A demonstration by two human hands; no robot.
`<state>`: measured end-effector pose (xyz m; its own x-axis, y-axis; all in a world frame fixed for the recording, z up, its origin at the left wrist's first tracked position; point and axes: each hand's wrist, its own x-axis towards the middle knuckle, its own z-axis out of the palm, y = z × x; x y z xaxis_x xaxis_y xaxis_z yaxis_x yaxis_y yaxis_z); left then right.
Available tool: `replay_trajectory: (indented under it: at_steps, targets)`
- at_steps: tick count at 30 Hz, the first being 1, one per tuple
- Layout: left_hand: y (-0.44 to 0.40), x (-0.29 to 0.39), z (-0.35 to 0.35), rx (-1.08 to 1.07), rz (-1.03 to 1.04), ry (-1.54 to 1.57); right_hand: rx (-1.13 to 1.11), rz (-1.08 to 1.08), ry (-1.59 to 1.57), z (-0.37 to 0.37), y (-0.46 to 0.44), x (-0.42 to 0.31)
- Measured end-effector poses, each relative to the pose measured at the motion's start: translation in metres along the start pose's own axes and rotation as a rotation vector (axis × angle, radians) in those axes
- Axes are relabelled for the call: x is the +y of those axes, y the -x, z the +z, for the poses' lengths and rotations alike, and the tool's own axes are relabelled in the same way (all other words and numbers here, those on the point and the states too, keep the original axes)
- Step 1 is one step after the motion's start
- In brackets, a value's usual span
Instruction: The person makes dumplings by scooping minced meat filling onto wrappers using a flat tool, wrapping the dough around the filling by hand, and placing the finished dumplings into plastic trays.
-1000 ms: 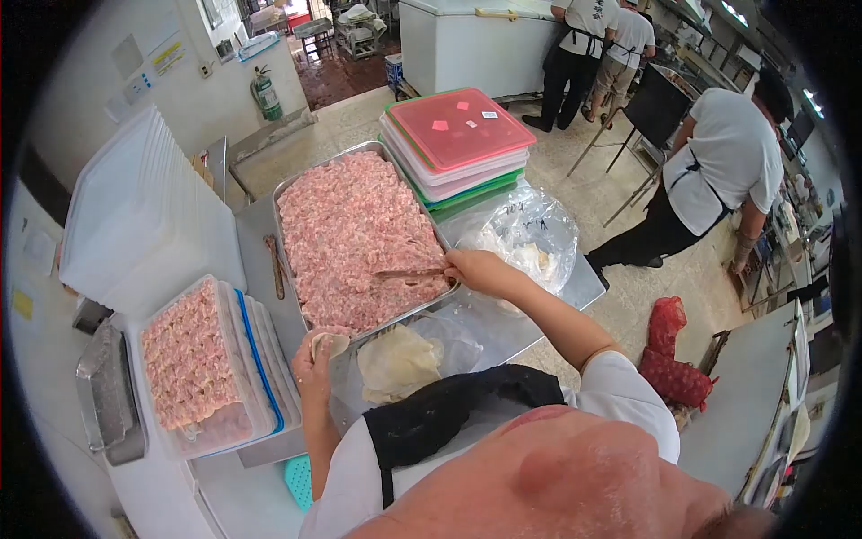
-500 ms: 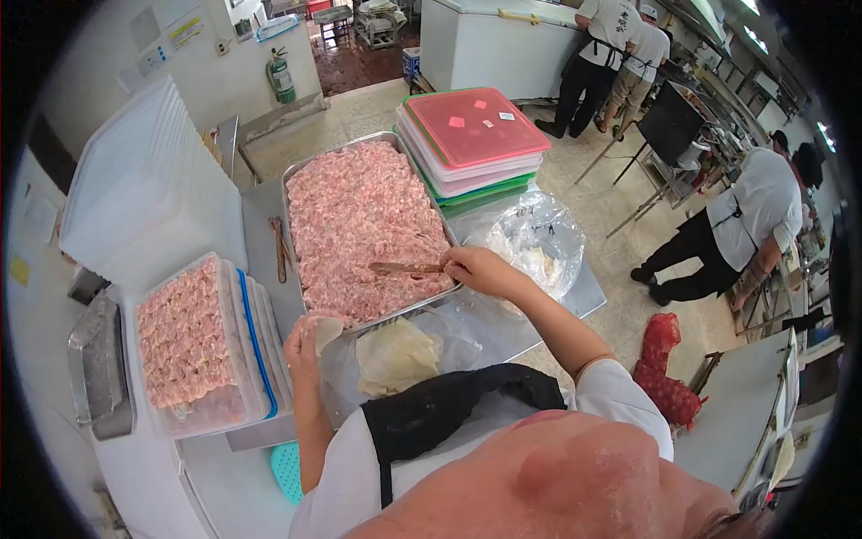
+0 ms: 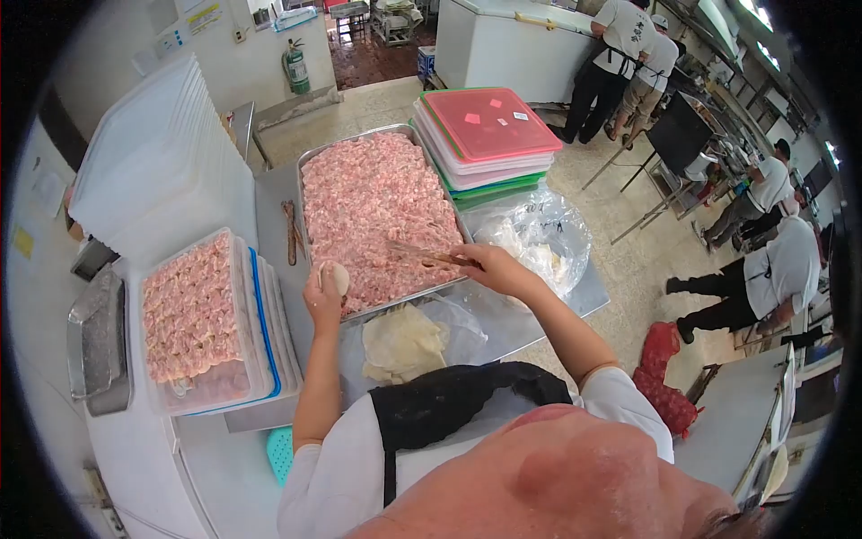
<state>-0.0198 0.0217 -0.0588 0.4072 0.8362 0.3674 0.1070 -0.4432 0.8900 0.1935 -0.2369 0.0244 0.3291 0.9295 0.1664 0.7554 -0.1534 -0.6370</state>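
Observation:
My left hand (image 3: 322,293) is closed on a round dough wrapper (image 3: 338,278) near the tray's lower left corner. In my right hand (image 3: 496,270) is a thin wooden spatula (image 3: 420,252), its blade in the ground meat (image 3: 377,193). The meat fills a large metal tray (image 3: 308,225). A pile of dough wrappers (image 3: 402,346) lies on clear plastic by the tray's near edge. To the left, rows of filled dumplings (image 3: 190,301) sit in a clear plastic container (image 3: 249,346).
Brown sticks (image 3: 291,232) lie left of the tray. Stacked lidded boxes (image 3: 494,126) and a plastic bag (image 3: 539,238) stand right of it. Nested clear containers (image 3: 166,153) rise at far left. Co-workers (image 3: 781,269) stand on the right, near a red mesh sack (image 3: 664,382).
My left hand has risen with the wrapper to the tray's lower left corner. The spatula has tilted, its blade end now higher than its handle. The whole view has shifted slightly.

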Motion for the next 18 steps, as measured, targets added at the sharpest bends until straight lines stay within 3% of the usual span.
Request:
replay_trajectory:
  at_steps: [6,12,18]
  targets:
    - [-0.002,-0.013,0.002,0.055,0.024,0.068,0.008,0.153,0.030,0.001,0.001,-0.003]
    - [-0.002,0.002,-0.002,0.004,-0.002,0.031,0.077,0.062,0.040,0.013,-0.008,0.001]
    - [0.000,-0.003,-0.003,-0.026,-0.010,0.123,0.032,0.103,0.026,0.013,-0.012,-0.003]
